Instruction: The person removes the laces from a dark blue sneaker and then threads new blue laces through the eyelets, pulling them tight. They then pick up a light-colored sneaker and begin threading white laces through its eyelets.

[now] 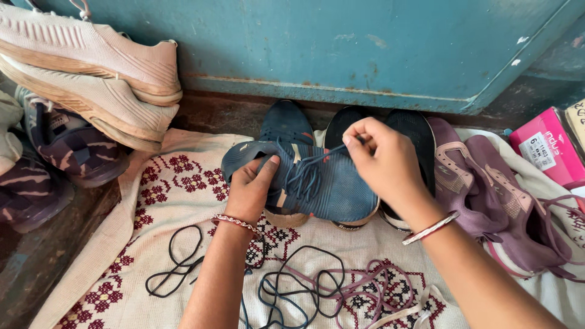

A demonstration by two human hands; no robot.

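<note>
The left hand (248, 189) grips the blue sneaker (317, 180) by its side, fingers clenched around it. The right hand (381, 159) pinches the sneaker's dark blue lace (303, 173) above it. The sneaker rests on an embroidered cloth (177, 189), with loose laces (304, 292) lying just below and purple sneakers (487, 189) to its right.

left hand (248, 190) gripping blue shoe (317, 183), right hand (381, 159) pinching lace (304, 173)

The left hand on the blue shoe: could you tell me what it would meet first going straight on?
The left hand points up and away; beyond the blue shoe it grips, it would likely meet the second blue shoe, though depth is unclear.
</note>
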